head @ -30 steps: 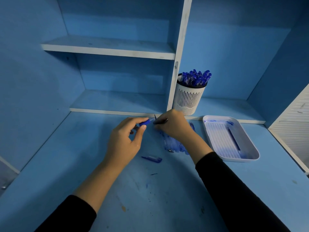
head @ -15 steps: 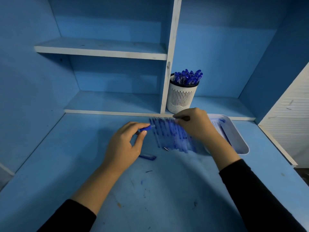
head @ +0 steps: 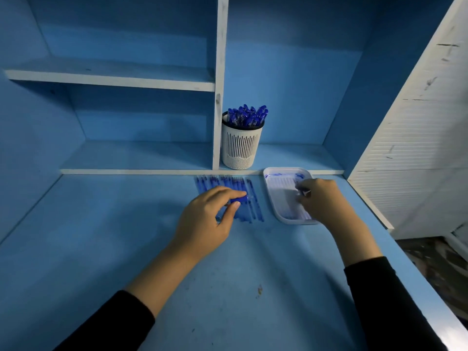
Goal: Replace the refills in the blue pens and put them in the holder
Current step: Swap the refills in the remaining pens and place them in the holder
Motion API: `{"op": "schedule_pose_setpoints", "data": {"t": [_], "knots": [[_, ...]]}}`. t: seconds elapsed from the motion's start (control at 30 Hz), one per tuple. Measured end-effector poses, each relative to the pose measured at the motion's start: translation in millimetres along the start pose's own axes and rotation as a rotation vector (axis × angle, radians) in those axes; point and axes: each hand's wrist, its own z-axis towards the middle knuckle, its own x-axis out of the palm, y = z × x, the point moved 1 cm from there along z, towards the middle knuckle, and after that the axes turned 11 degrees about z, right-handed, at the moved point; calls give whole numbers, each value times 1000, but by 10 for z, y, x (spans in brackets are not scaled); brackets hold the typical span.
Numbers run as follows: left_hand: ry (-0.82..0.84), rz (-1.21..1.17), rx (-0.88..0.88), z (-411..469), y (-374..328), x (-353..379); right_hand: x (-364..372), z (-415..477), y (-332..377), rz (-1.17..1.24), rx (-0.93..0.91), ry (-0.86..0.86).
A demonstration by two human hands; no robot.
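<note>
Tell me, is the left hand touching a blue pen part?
Touching: the head view shows the left hand pinching the blue pen part between thumb and fingertips.

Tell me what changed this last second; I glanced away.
The right hand moved right, from beside the left hand to over the white plastic tray, still pinching a small dark piece. The left hand still pinches its blue pen barrel; the white slotted holder stayed put.

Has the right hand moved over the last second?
Yes: the right hand went rightward, from beside the left hand to over the white tray.
</note>
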Motion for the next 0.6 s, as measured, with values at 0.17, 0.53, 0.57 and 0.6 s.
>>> {"op": "schedule_pose_setpoints", "data": {"t": [0.17, 0.53, 0.57, 0.6], "knots": [[26, 32, 44, -65, -43, 25, 1, -51, 16, 28, 10, 39], [44, 67, 51, -98, -75, 16, -16, -100, 32, 258, 57, -15], [39, 69, 51, -103, -73, 13, -21, -100, 36, 276, 64, -17], [35, 71, 52, -104, -71, 10, -29, -104, 48, 310, 72, -23]]}}
